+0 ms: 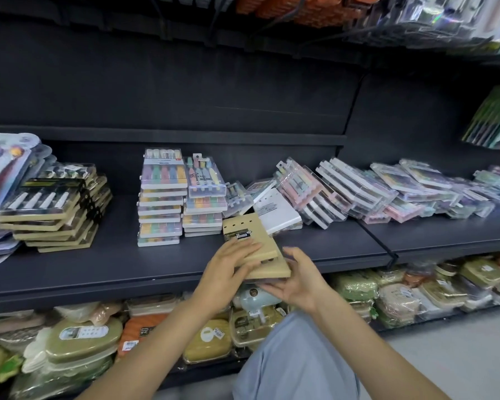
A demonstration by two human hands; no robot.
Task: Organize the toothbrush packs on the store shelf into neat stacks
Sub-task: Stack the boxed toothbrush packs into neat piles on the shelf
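Note:
Both my hands hold a small stack of tan toothbrush packs (257,243), backs up, just in front of the dark shelf (156,267). My left hand (228,272) lies on top with its fingers across the packs. My right hand (295,278) cups the stack from below and the right side. A leaning stack of matching tan and black packs (52,209) sits at the shelf's left. Two upright stacks of pastel packs (162,197) stand in the middle. Clear and white packs (358,192) lie toppled in a slanting row to the right.
A white pack (277,212) lies back up behind the held stack. Blister-carded brushes (3,168) overlap at the far left. The lower shelf holds wrapped boxes and sponges (78,339). My knee in light blue cloth (295,362) is below my hands.

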